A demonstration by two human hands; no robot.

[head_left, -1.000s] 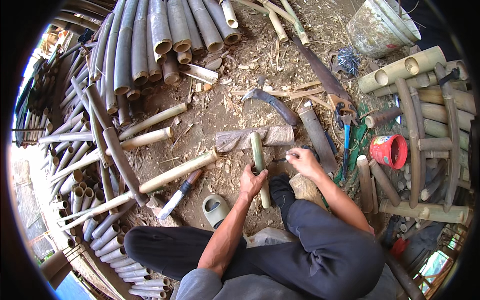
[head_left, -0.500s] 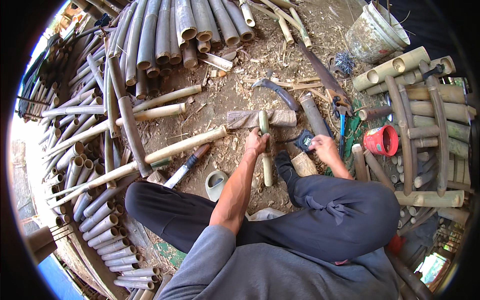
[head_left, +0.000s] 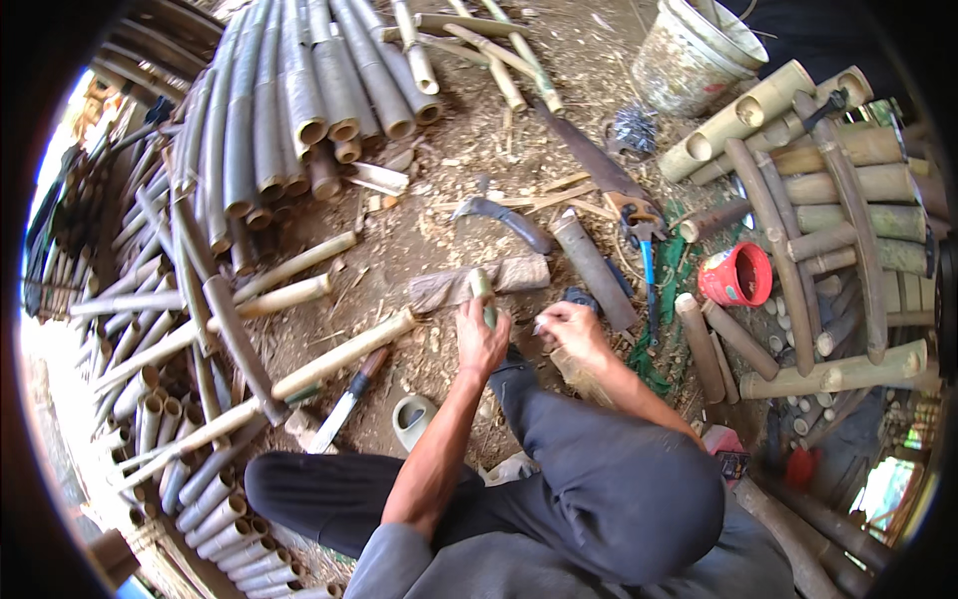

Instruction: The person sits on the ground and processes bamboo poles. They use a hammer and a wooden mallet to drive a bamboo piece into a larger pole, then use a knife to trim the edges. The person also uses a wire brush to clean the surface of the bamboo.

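Observation:
My left hand [head_left: 481,337] is closed around a short greenish bamboo piece [head_left: 480,283], whose upper end rests across a pale wooden block [head_left: 429,292] on the ground. To the right, my right hand [head_left: 571,331] has its fingers pinched together. A small pale spot shows at those fingertips, but I cannot make out what it is. Just behind the right hand lies a dark tape measure [head_left: 582,298], partly hidden by it. A thick grey-brown bamboo length [head_left: 593,272] lies beyond that hand. My bent leg [head_left: 609,439] is close below both hands.
A curved-blade tool [head_left: 504,220], a handsaw [head_left: 589,155] and blue-handled pincers [head_left: 649,270] lie ahead. A knife [head_left: 339,414] lies left, beside a grey sandal [head_left: 412,419]. Bamboo stacks [head_left: 289,100] fill the left; a red pot [head_left: 720,280] and bamboo frame [head_left: 778,250] stand right.
My right hand has moved left from the tape measure toward my left hand, its fingers now pinched. My left hand still grips the bamboo piece. The view has shifted.

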